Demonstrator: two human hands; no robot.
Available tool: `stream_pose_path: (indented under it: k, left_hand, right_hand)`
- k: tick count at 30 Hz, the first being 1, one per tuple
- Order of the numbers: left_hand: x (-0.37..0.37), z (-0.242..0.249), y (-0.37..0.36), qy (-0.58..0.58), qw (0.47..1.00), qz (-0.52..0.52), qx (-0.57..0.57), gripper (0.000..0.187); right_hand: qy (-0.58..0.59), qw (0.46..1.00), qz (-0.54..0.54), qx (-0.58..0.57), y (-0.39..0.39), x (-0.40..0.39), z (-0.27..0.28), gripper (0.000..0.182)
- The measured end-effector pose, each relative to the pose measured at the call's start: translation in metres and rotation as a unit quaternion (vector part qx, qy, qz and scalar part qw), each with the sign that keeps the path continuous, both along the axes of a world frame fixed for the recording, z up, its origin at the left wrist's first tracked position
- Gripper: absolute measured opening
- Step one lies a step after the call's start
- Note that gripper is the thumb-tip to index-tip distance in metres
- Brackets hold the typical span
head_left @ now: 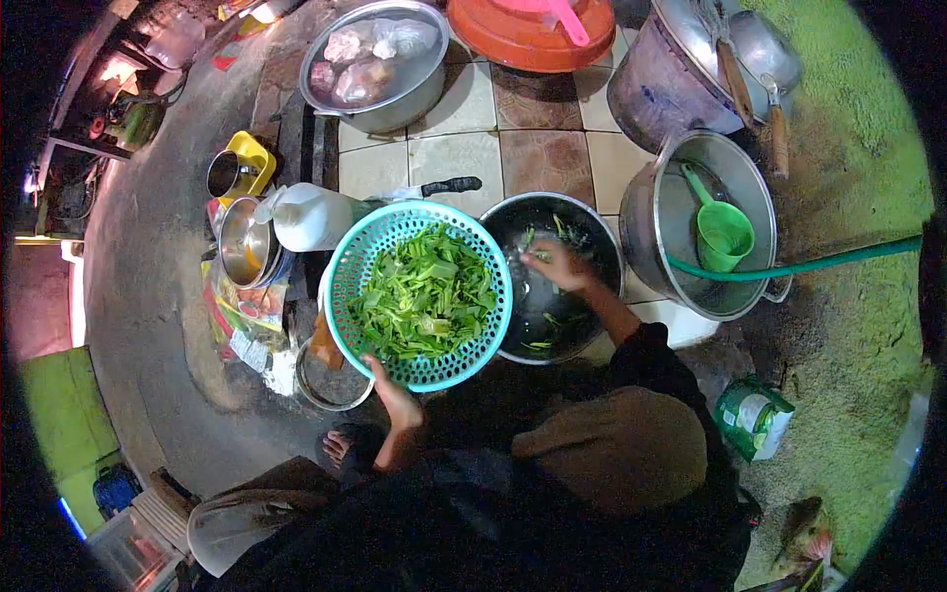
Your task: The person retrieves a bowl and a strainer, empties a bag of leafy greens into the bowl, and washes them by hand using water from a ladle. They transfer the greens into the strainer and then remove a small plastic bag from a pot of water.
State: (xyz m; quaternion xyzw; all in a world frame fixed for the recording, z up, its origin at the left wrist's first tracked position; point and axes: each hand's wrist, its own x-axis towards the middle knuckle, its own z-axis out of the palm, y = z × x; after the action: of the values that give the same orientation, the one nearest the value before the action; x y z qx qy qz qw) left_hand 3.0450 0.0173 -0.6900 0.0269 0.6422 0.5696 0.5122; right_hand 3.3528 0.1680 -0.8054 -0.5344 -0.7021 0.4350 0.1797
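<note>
My left hand [393,397] grips the near rim of a turquoise colander [335,286], its thumb over the edge. Chopped green leaves [424,291] fill much of the colander. Over a dark basin of water [513,212], just right of the colander, is my right hand [557,266], fingers bent together; what they hold, if anything, is too small to make out. A few green bits [538,344] float in that water. Beyond the colander lies a knife with a black handle [451,185].
A metal pot [720,296] with a green dipper [720,232] stands at right, crossed by a green hose [838,259]. Behind are a pot with bagged items [380,118], a red-orange tub [493,49] and a lidded pot [666,99]. A white jug [311,217] stands left.
</note>
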Motion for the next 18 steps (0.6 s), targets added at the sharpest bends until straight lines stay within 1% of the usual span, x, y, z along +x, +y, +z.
stream_pose_path:
  k: [1,2,3,4,5,6,7,8,9,11,12,13,15,16,17,18]
  left_hand:
    - [-0.003,-0.005,-0.002,-0.003,1.000,-0.002,0.007,0.077]
    - [-0.004,-0.008,-0.004,-0.005,1.000,-0.003,0.013,0.077]
    - [-0.003,-0.004,-0.003,-0.004,1.000,-0.003,0.012,0.077]
    - [-0.001,0.004,-0.001,-0.014,1.000,-0.003,0.005,0.076]
    - [0.001,0.007,0.000,-0.025,1.000,-0.004,-0.002,0.076]
    - [-0.002,-0.001,-0.003,-0.025,1.000,-0.004,-0.002,0.076]
    - [-0.009,-0.017,-0.007,-0.047,0.999,-0.006,0.008,0.079]
    - [-0.014,-0.025,-0.010,-0.070,0.997,-0.007,0.018,0.082]
    - [-0.013,-0.024,-0.009,-0.070,0.997,-0.006,0.018,0.082]
    - [-0.010,-0.022,-0.008,-0.075,0.997,-0.009,0.016,0.082]
    - [-0.009,-0.023,-0.008,-0.077,0.997,-0.009,0.018,0.082]
    - [-0.009,-0.024,-0.008,-0.075,0.997,-0.011,0.024,0.082]
    - [-0.008,-0.023,-0.008,-0.073,0.997,-0.012,0.031,0.082]
    - [-0.005,-0.020,-0.008,-0.078,0.996,-0.018,0.031,0.082]
    - [-0.005,-0.018,-0.007,-0.082,0.996,-0.024,0.032,0.082]
    - [-0.007,-0.023,-0.008,-0.082,0.996,-0.023,0.033,0.082]
  right_hand:
    - [0.045,0.998,-0.002,0.039,-0.009,-0.003,-0.014,0.032]
    - [0.045,0.998,-0.001,0.038,-0.017,-0.005,-0.036,0.032]
    - [0.097,0.991,-0.047,-0.084,-0.025,-0.008,-0.062,0.030]
    - [0.146,0.963,-0.094,-0.205,-0.031,-0.010,-0.073,0.028]
    - [0.255,0.911,-0.105,-0.305,-0.034,-0.012,-0.065,0.024]
    - [0.256,0.911,-0.105,-0.305,-0.037,-0.014,-0.055,0.024]
    - [0.359,0.847,-0.157,-0.360,-0.040,-0.016,-0.045,0.024]
    - [0.455,0.766,-0.204,-0.407,-0.040,-0.019,-0.030,0.024]
    - [0.455,0.766,-0.203,-0.407,-0.038,-0.020,-0.007,0.024]
    - [0.516,0.753,-0.204,-0.353,-0.033,-0.021,0.049,0.028]
    - [0.515,0.755,-0.203,-0.352,-0.030,-0.021,0.072,0.028]
    - [0.478,0.816,-0.167,-0.280,-0.028,-0.022,0.093,0.033]
    - [0.558,0.737,-0.152,-0.349,-0.019,-0.019,0.117,0.036]
    - [0.558,0.738,-0.151,-0.350,-0.019,-0.022,0.131,0.036]
    - [0.471,0.838,-0.118,-0.250,-0.019,-0.029,0.152,0.036]
    - [0.372,0.914,-0.081,-0.143,-0.018,-0.036,0.167,0.036]
